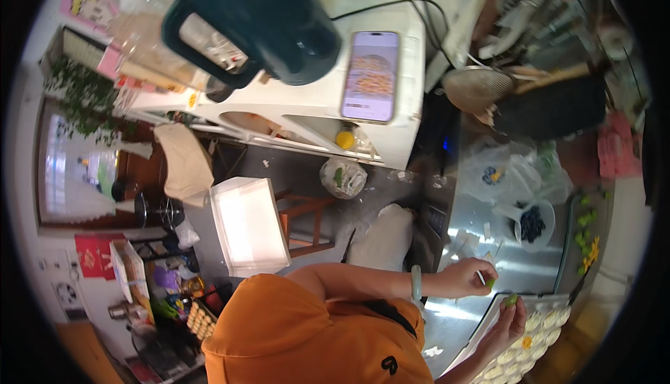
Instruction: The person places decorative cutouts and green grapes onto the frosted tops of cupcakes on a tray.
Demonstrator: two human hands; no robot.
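Note:
My left hand point(463, 279), with a pale green bangle on its wrist, pinches a small green fruit piece point(490, 283) between thumb and finger. Just below it in the view, my right hand point(507, 324) holds another green fruit piece point(510, 300) at its fingertips. The two pieces are close but apart. Under my right hand lies a tray point(476, 334) filled with rows of pale, cream-like swirled portions point(534, 322). One portion carries an orange-yellow flower-shaped piece point(527, 342). The hands are above a shiny metal worktop point(445, 313).
A white bowl point(549, 216) holds dark blueberries point(531, 225). Beyond it, a dark-edged tray point(568, 237) bears green fruits point(582, 237) and yellow pieces point(591, 252). Plastic bags point(497, 169) lie nearby. On the white cabinet stand a dark green kettle point(282, 28) and a lit phone point(370, 77).

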